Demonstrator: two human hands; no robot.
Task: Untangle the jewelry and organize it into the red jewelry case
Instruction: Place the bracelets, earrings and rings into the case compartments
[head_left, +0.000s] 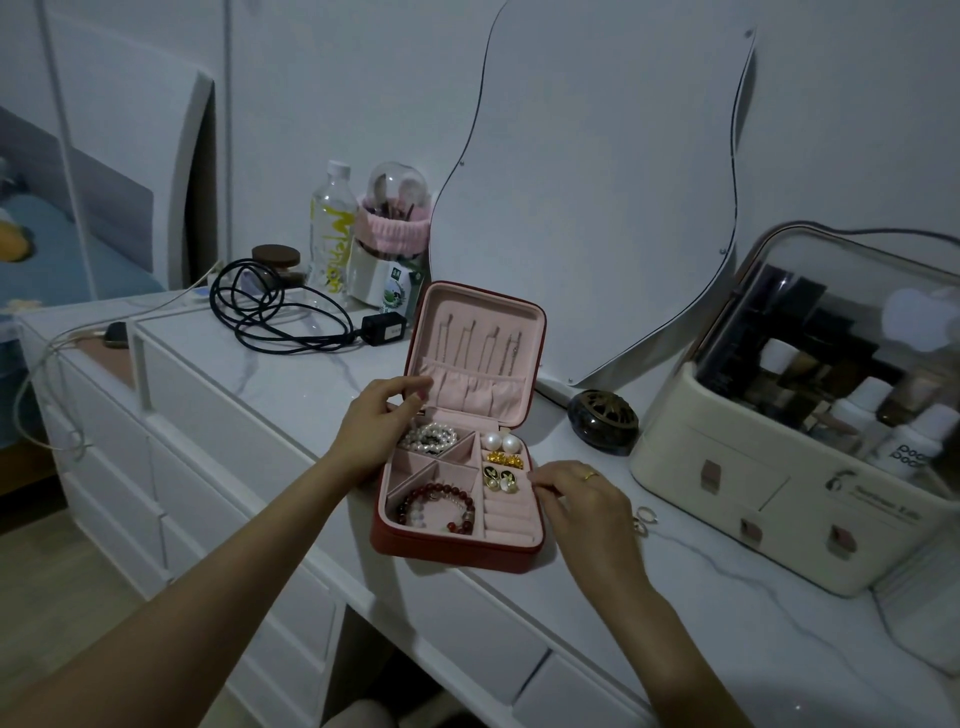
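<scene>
Case nearly filled, two rings left on the table.

The left hand curls on the lid's edge, likely steadying the red case open; the right hand pinches at the ring-roll edge (whether it holds anything, I cannot tell). Pearls, bead bracelet and earrings sit in separate compartments; rings wait just beside.

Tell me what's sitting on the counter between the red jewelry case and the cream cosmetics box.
In the head view, two loose rings lie on the marble there, beside the right hand.
</scene>
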